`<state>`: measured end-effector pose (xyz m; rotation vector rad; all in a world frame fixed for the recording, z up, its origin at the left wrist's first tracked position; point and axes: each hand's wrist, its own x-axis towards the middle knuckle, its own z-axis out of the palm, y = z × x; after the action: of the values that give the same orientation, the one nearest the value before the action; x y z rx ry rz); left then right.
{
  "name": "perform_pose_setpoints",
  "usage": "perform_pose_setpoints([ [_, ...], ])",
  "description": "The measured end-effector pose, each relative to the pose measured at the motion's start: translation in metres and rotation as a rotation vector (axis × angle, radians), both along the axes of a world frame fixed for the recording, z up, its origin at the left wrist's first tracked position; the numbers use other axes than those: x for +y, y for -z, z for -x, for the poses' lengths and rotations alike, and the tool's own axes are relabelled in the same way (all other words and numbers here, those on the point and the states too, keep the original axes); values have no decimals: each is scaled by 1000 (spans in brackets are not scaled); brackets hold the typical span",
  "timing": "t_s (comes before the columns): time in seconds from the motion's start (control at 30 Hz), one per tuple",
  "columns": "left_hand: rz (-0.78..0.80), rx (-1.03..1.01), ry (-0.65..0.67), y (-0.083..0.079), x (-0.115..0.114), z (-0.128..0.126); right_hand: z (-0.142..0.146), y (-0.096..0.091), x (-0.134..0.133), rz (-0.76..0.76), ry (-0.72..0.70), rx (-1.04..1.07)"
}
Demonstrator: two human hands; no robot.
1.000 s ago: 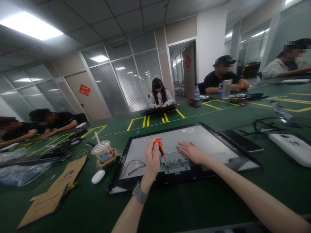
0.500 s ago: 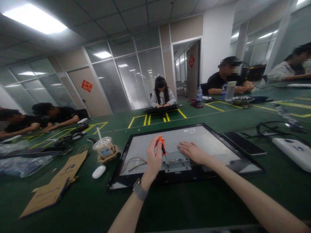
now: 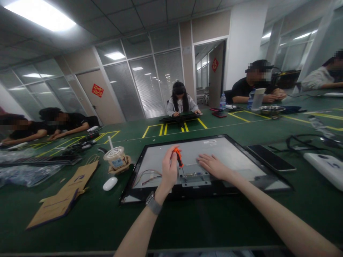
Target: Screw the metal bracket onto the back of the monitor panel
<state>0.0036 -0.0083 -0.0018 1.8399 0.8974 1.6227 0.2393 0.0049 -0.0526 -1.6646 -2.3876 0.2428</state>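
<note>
A flat display panel (image 3: 227, 150) with a black frame and a grey metal back lies on the green table. My left hand (image 3: 169, 166) is closed around the orange and black handle of a screwdriver (image 3: 179, 159), held nearly upright. Its shaft points down at the metal bracket (image 3: 195, 180) near the panel's front edge, where connectors show; whether the tip sits in a screw is too small to tell. My right hand (image 3: 214, 166) rests flat on the panel's back, fingers stretched out, right of the screwdriver. Thin wires (image 3: 150, 175) lie on the panel's left part.
Left of the panel are a drink cup (image 3: 115, 159) in a cardboard holder, a white mouse (image 3: 110, 183) and a brown paper bag (image 3: 64, 196). A black phone (image 3: 270, 157) and a white device (image 3: 325, 167) lie right. Several people sit around the table; one opposite (image 3: 182, 101) handles another panel.
The view has shifted slightly. My left hand still grips the screwdriver over the bracket, with its handle turned a little. My right hand stays flat on the panel.
</note>
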Motion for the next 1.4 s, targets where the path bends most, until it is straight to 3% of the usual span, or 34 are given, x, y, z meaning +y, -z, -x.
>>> perform_pose_setpoints([
  [0.2,-49,54,13,-5,-4,-2,1,-5,-3,16,7,13],
  [0.57,-224,1,-120,-6,-2,-3,0,1,-1,-5,12,13],
  [0.97,-154,42,62,-7,-8,-1,-2,2,0,2,17,21],
  [1.17,-196,62,-57,-8,-5,-3,-2,1,0,11,15,9],
  [1.4,-140,49,-21,-12,-5,-2,-3,2,1,20,9,6],
])
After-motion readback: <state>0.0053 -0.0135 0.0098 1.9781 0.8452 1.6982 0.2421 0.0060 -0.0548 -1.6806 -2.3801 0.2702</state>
